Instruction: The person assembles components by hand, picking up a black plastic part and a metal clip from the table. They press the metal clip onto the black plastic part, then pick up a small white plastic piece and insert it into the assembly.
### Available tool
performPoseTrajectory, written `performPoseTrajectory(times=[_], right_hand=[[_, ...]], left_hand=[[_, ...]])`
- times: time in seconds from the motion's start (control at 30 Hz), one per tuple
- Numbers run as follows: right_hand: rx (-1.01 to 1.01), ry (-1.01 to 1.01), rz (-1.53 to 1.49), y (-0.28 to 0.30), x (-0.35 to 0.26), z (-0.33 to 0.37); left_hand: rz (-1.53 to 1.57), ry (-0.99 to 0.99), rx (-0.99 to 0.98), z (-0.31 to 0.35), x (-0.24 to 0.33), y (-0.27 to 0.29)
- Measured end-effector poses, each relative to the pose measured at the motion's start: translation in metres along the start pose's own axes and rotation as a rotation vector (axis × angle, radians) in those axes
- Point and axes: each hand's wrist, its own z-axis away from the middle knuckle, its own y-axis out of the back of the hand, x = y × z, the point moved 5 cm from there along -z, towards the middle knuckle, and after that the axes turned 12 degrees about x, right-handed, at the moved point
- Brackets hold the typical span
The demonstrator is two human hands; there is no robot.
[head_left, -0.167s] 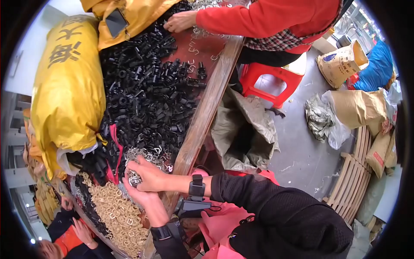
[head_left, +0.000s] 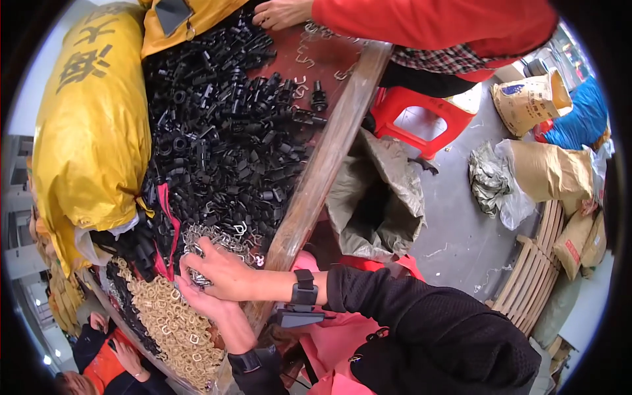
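Note:
My right hand point(head_left: 224, 268) curls over a bunch of small silver metal loops, and my left hand point(head_left: 205, 301) is cupped beneath it. The loops are mostly hidden between my fingers; a few show at the edge of the palm. Just beyond my hands lies a loose pile of silver metal loops point(head_left: 227, 238) on the table. Next to my left hand spreads a heap of beige ring-shaped pieces point(head_left: 168, 316). A large mound of small black plastic parts point(head_left: 230, 151) fills the table farther off.
A full yellow sack point(head_left: 92, 145) stands along the left side. The wooden table edge point(head_left: 329, 158) runs on the right, with an open grey sack point(head_left: 395, 217) below it. A red stool point(head_left: 421, 118) is beyond. A co-worker's hand point(head_left: 283, 13) works at the far end; another person point(head_left: 108, 359) sits lower left.
My hands have shifted slightly left, and the right fingers have closed farther over the metal loops, which show less. The co-worker's hand at the far end has moved up a little.

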Motion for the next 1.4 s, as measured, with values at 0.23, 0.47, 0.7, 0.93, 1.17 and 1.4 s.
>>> performPoseTrajectory(times=[0.23, 0.47, 0.7, 0.93, 1.17, 1.4], right_hand=[[0.025, 0.064, 0.263, -0.002, -0.005, -0.008], [0.035, 0.226, 0.412, 0.004, -0.021, -0.011], [0.027, 0.383, 0.56, 0.02, -0.025, -0.007], [0.134, 0.516, 0.202, 0.064, -0.03, 0.005], [-0.085, 0.346, 0.277, 0.083, -0.003, 0.018], [-0.165, 0.468, 0.523, 0.061, 0.005, 0.02]], left_hand=[[-0.063, -0.001, -0.103, -0.001, 0.003, -0.006], [-0.183, -0.082, -0.317, 0.013, 0.013, -0.01], [-0.516, -0.462, -0.185, 0.06, 0.033, 0.02], [-1.005, -0.47, -0.611, 0.118, -0.025, 0.111], [-0.74, 0.587, -0.728, 0.047, -0.143, 0.17], [-0.816, 0.692, -0.188, 0.004, -0.195, 0.273]])
